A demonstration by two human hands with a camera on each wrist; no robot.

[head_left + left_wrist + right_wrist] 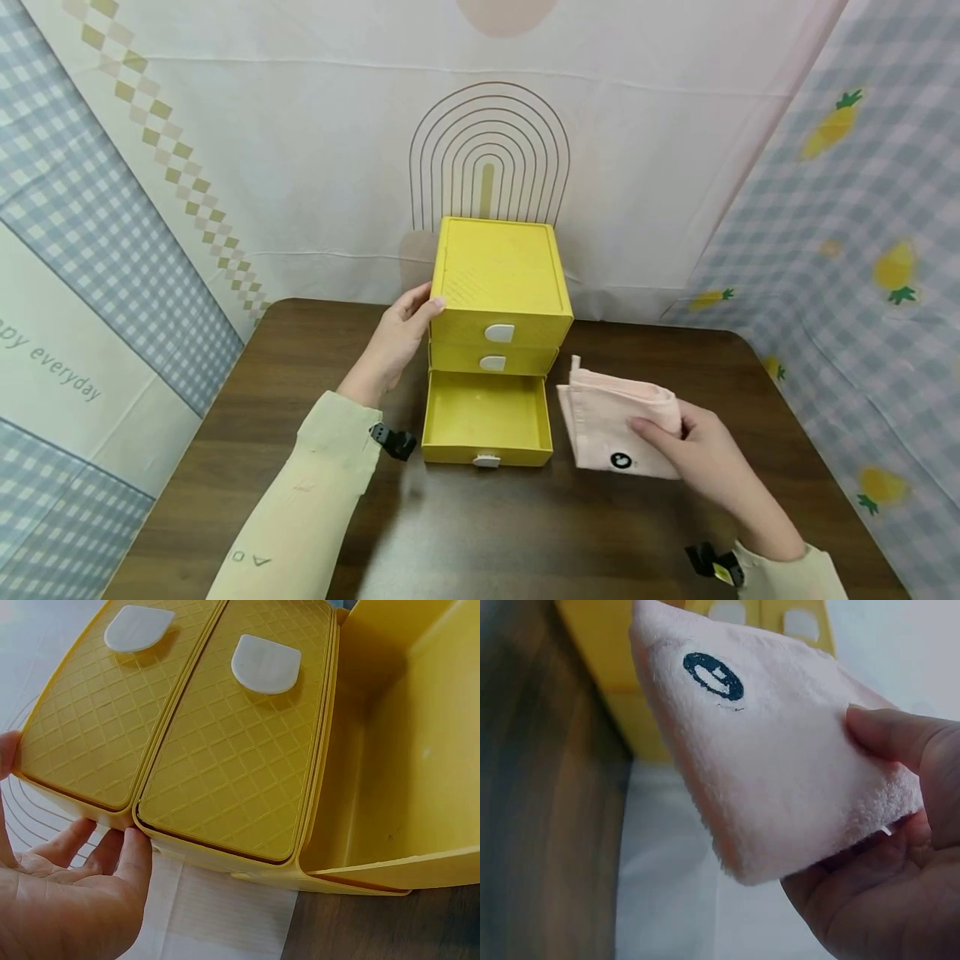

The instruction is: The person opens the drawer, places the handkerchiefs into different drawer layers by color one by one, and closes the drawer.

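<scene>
A yellow drawer cabinet [501, 267] with white handles stands on the table, its bottom drawer [487, 412] pulled out and bare inside. My left hand [393, 342] holds the cabinet by its left side. The left wrist view shows the thumb near the top corner and the bent fingers [135, 859] against the side wall. To the right of the drawer, my right hand [708, 454] grips a folded pale pink towel [611, 425] above the table. The thumb lies on the towel's front and the other fingers are behind it. A round black emblem [714, 676] and a small hanging loop mark the towel.
The dark wooden table [480, 533] extends around the cabinet on both sides and in front. A printed white cloth [315, 167] hangs close behind it. Checked cloth walls [847, 275] flank the table.
</scene>
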